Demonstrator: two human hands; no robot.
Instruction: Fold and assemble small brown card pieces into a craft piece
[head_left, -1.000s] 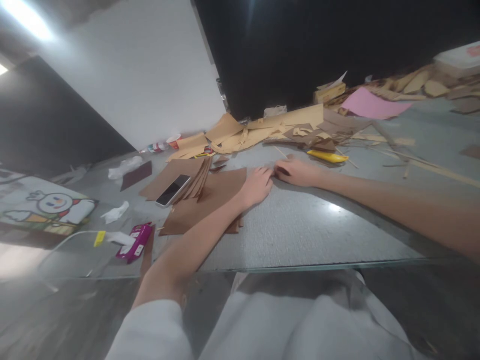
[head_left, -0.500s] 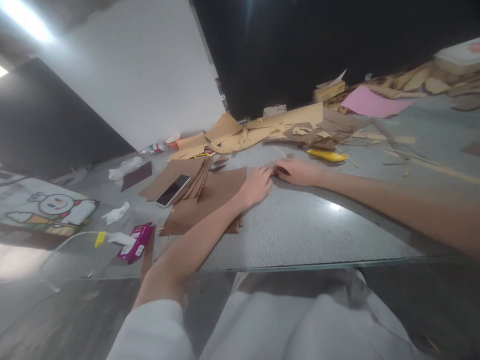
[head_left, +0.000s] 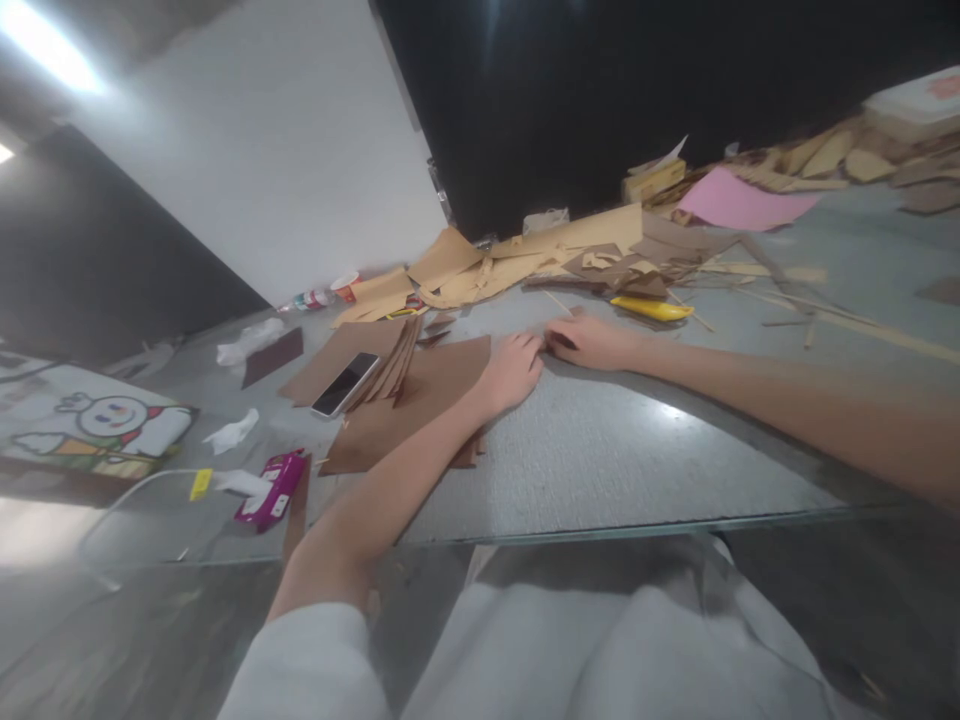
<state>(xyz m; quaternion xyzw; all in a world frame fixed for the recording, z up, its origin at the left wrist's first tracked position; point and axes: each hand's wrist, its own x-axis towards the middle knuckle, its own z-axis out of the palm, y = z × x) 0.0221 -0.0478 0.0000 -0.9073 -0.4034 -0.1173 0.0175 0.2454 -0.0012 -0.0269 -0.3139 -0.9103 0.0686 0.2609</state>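
Observation:
My left hand [head_left: 515, 375] rests at the right edge of the brown sheets [head_left: 405, 425], its fingers bent and pressed together. Close beside it, my right hand [head_left: 589, 343] is closed with the fingertips pinched, near the left fingertips. Whatever lies between the fingers is too small to make out. A phone [head_left: 346, 384] lies on another stack of brown sheets [head_left: 330, 350] to the left. Behind my right hand is a yellow cutter [head_left: 652, 309].
Cream paper scraps [head_left: 480, 280] and brown offcuts lie along the back of the glass table [head_left: 585, 470]. A pink sheet [head_left: 746, 203] is at the back right. On the left are a purple tissue pack [head_left: 274, 490], a crumpled tissue [head_left: 232, 431] and a white cable.
The view has shifted very slightly. Both hands keep nearly the same place and pose on the table.

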